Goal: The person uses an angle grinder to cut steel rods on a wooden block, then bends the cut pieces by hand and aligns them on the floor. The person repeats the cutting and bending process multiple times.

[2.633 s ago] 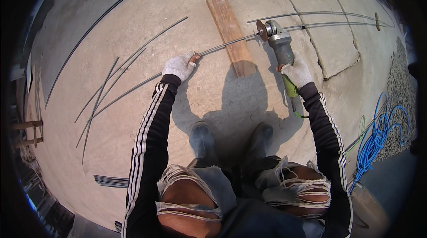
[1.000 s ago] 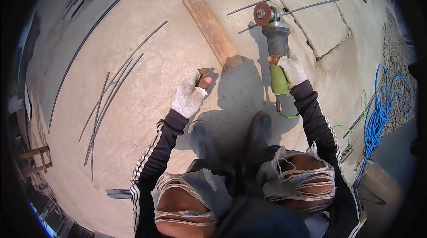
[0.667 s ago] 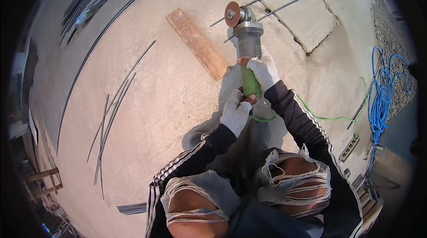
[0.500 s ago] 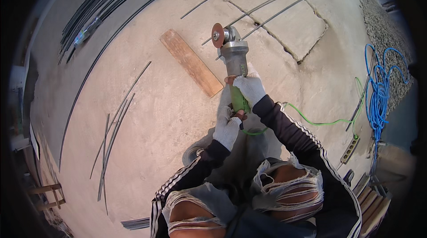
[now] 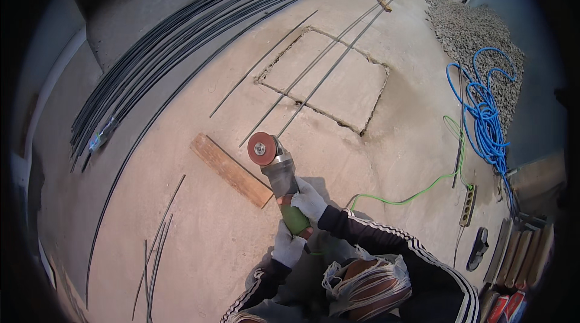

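I see the left fingers (image 5: 307,233) and right fingers (image 5: 284,200) grasping the grinder (image 5: 281,179) on my feed; its long axis slants away leftward, red disc (image 5: 261,148) foremost.

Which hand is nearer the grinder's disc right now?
The right. The right hand is around the middle of the grinder, back from the disc; the left hand is farther back, at the green rear end.
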The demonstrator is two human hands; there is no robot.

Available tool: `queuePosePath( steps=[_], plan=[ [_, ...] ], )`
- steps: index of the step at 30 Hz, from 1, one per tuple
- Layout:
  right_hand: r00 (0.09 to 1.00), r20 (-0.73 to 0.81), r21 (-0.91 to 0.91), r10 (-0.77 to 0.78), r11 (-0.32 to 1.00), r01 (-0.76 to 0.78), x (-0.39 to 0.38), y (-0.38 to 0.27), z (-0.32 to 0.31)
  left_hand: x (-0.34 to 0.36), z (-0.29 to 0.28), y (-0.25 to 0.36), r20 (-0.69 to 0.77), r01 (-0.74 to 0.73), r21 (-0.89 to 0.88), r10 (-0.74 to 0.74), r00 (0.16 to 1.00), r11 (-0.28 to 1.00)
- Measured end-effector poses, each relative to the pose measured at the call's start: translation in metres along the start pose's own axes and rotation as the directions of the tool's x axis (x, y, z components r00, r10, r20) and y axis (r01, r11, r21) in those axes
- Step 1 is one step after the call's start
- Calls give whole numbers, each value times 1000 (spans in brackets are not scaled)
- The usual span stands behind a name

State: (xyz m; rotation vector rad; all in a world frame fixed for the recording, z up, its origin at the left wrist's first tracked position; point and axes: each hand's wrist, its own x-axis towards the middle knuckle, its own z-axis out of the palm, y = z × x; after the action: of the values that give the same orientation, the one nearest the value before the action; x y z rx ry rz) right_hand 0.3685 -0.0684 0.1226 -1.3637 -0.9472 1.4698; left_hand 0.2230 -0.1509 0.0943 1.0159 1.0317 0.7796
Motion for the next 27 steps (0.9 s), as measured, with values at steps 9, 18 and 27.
queuePosePath(
  steps=[9, 18, 27],
  plan=[
    [931, -290, 93, 220, 975, -201, -7, 12, -56, -1, -3, 14, 215, 0, 675, -196, 957, 738],
    [751, -640, 258, 162, 966, 12, 17, 59, -292, -56, -119, 18, -112, 263, 302, -240, 964, 916],
    [771, -506, 552, 387, 832, -55, 50, 128, -518, -107, -178, 30, -370, 457, 489, -298, 880, 743]
  ],
)
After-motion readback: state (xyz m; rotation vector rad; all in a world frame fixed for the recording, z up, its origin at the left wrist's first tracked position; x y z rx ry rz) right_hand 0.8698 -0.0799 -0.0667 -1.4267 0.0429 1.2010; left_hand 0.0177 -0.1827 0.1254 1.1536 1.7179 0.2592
